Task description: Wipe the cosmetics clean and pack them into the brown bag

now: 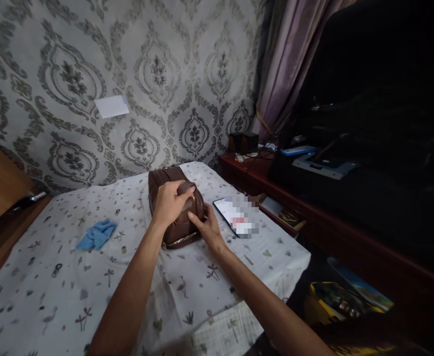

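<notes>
A brown leather bag (183, 230) with gold-coloured zips lies on the patterned white cloth (102, 291). My left hand (169, 201) reaches over its top, with thumb and fingers closed on a raised flap or edge near a zip. At the bag's right end, my right hand (211, 230) grips the side, its thumb on the near face and its other fingers partly hidden behind. To the right of that hand lies a phone (232, 217) with its screen lit and partly blurred out.
A crumpled blue cloth (97, 234) lies left of the bag. Beyond the right edge stands a dark red desk (246, 168) with an open drawer (282, 215) and small black speakers (242, 142). Below it is a yellow-and-black bag (328, 301). A patterned wall (157, 99) rises behind.
</notes>
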### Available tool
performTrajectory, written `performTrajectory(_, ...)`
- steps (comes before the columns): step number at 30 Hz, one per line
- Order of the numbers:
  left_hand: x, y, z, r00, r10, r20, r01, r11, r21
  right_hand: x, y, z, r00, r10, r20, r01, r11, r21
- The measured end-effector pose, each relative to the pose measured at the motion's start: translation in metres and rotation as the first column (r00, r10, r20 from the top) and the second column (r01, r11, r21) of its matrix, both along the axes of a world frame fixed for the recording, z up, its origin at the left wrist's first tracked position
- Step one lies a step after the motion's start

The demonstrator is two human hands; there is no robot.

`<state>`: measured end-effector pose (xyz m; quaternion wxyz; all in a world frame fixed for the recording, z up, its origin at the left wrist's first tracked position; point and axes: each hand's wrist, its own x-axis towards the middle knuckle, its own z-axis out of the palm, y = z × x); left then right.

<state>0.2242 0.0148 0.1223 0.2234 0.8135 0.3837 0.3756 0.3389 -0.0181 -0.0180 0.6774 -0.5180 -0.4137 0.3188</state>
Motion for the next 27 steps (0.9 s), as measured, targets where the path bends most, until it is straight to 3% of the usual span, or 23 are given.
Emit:
performTrajectory(4, 0.000, -0.002, 0.001, 1.000, -0.025, 0.005, 0.025, 0.999, 0.023, -0.001, 0.000, -0.003, 0.999, -0.041, -0.008, 0.041, 0.999, 0.008)
performTrajectory(8, -0.007, -0.001, 0.004, 0.989, -0.130, -0.064, 0.131, 0.991, 0.017, -0.002, 0.000, -0.004, 0.998, -0.059, -0.012, 0.060, 0.997, 0.041)
performTrajectory(12, -0.011, 0.005, 0.003, 0.982, -0.190, -0.016, 0.189, 0.980, -0.057, -0.002, -0.002, -0.002, 0.998, -0.054, -0.013, 0.054, 0.998, 0.033)
performTrajectory(15, -0.009, 0.007, 0.001, 0.985, -0.166, 0.049, 0.171, 0.980, -0.104, -0.002, -0.004, 0.000, 0.998, -0.059, -0.007, 0.059, 0.998, 0.031)
performTrajectory(22, -0.003, -0.001, 0.003, 0.996, -0.087, -0.006, 0.087, 0.996, -0.008, -0.004, -0.002, -0.001, 0.996, -0.094, -0.002, 0.094, 0.994, 0.059)
performTrajectory(27, -0.006, -0.003, 0.007, 0.982, -0.163, -0.098, 0.167, 0.986, 0.028, -0.003, 0.002, -0.002, 0.990, -0.125, 0.065, 0.121, 0.991, 0.065)
